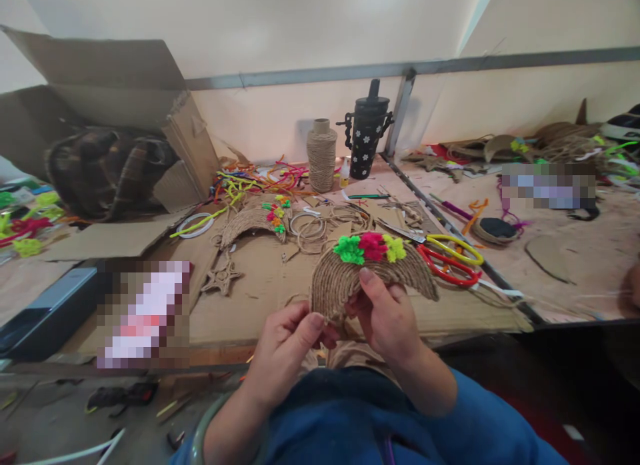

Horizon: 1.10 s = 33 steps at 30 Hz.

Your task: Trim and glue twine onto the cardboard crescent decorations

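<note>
A crescent wrapped in brown twine [333, 282] is held up over the front edge of the cardboard-covered table, with green, pink and yellow fuzzy flowers [373, 246] along its upper edge. My right hand [387, 312] grips its middle, thumb on the front face and fingers behind. My left hand [293, 342] pinches the crescent's lower left end between thumb and fingers. Behind it on the left lies a second twine crescent [245, 225] with small coloured flowers. A twine star [223, 278] hangs from that one by a string and rests on the cardboard.
Scissors with red and yellow handles [453, 272] lie right of the crescent. A twine spool [321, 158], small glue bottle [345, 172] and black tumbler [369, 135] stand at the back. An open cardboard box [193, 145] is at left, a dark phone-like box [50, 308] at front left.
</note>
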### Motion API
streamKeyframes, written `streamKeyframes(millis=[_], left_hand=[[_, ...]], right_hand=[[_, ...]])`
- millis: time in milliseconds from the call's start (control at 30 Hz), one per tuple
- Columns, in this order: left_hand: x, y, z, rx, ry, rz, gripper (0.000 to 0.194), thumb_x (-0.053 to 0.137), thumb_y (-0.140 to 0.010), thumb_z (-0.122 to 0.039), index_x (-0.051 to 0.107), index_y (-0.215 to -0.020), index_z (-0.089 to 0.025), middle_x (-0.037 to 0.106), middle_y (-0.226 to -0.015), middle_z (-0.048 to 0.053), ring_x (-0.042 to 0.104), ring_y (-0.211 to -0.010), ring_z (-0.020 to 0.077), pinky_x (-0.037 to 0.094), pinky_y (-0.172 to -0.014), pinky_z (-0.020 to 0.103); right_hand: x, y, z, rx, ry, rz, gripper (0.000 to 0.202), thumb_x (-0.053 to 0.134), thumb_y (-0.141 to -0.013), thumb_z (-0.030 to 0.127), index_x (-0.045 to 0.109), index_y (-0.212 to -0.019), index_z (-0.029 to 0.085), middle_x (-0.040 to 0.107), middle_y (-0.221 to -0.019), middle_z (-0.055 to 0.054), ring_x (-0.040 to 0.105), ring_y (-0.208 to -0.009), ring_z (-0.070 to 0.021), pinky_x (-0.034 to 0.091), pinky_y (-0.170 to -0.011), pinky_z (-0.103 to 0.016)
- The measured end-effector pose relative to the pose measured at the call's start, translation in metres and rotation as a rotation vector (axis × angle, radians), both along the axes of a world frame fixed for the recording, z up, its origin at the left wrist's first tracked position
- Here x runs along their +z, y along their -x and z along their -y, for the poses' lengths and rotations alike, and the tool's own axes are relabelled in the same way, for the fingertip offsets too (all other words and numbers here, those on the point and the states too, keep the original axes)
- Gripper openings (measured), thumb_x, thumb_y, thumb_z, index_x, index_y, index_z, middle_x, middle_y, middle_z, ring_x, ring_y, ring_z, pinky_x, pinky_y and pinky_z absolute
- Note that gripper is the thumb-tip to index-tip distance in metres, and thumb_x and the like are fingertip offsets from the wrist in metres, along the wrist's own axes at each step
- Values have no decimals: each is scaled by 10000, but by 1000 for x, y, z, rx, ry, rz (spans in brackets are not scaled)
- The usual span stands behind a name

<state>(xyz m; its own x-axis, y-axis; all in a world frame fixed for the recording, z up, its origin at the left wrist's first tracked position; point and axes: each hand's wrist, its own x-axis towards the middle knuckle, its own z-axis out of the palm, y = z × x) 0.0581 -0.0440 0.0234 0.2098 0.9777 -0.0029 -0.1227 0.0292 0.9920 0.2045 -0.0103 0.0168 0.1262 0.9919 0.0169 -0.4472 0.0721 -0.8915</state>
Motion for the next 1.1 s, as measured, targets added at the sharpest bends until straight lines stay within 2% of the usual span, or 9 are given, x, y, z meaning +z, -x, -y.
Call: streamKeyframes(millis=[100, 367, 633, 733, 833, 900, 967, 1033, 1100], left_hand=[[4, -4, -2, -7, 77, 63, 350, 705, -772, -493, 711, -723, -146, 670, -586, 28, 576, -540, 140, 475, -548, 251], [1, -3, -3, -5, 157, 33, 381, 712, -748, -514, 703, -705, -136, 671, -558, 32, 569, -500, 124, 438, -507, 223], [12, 9, 3, -77, -90, -179, 478, 611, -811, -579, 742, -952, -142, 742, -807, 72, 647, -752, 202, 488, -645, 269], [13, 12, 8, 86, -54, -189, 420, 635, -808, -550, 748, -939, -167, 757, -799, 52, 669, -724, 187, 511, -644, 255], [11, 19, 13, 287, -85, -119, 310, 660, -815, -490, 745, -749, -200, 721, -635, -1, 635, -594, 132, 498, -583, 206], [11, 25, 11, 359, -166, -77, 275, 675, -821, -438, 724, -668, -214, 679, -564, -29, 597, -554, 105, 475, -559, 177], [13, 29, 5, 407, -206, -52, 165, 717, -797, -387, 738, -731, -237, 697, -615, -43, 602, -596, 94, 472, -586, 158], [17, 28, -5, 365, -175, -61, 148, 764, -752, -362, 758, -852, -251, 738, -724, -35, 624, -666, 101, 480, -621, 158], [21, 24, -15, 195, -95, -86, 208, 781, -727, -362, 772, -877, -217, 747, -762, -5, 620, -673, 116, 486, -615, 180]], right_hand=[[-6, 1, 4, 49, 12, 22, 409, 719, -751, 519, 629, -527, 189, 596, -436, -1, 541, -414, -141, 443, -423, -262], [-6, 4, 2, 78, 46, 46, 442, 725, -726, 561, 627, -528, 179, 591, -449, -3, 530, -424, -129, 436, -419, -247], [1, -1, -3, 58, 58, 34, 467, 753, -649, 602, 615, -498, 182, 562, -425, 6, 494, -381, -108, 425, -382, -233], [6, -4, -6, 50, 44, 38, 497, 735, -646, 622, 574, -468, 187, 523, -400, 19, 470, -378, -93, 407, -386, -219], [9, -9, -9, 79, 34, 63, 485, 728, -643, 628, 574, -505, 189, 505, -413, 31, 459, -394, -89, 383, -384, -211], [9, -12, -9, 127, 32, 98, 476, 722, -648, 626, 577, -532, 188, 507, -437, 31, 455, -404, -91, 374, -384, -215], [9, -14, -9, 192, 29, 151, 482, 708, -667, 624, 563, -528, 186, 502, -447, 27, 445, -405, -91, 367, -388, -223], [9, -14, -8, 264, 20, 219, 490, 695, -685, 625, 557, -524, 183, 498, -450, 23, 436, -403, -93, 358, -393, -234], [12, -14, -9, 332, 0, 297, 497, 683, -700, 632, 562, -533, 180, 496, -455, 21, 432, -405, -96, 345, -396, -242]])
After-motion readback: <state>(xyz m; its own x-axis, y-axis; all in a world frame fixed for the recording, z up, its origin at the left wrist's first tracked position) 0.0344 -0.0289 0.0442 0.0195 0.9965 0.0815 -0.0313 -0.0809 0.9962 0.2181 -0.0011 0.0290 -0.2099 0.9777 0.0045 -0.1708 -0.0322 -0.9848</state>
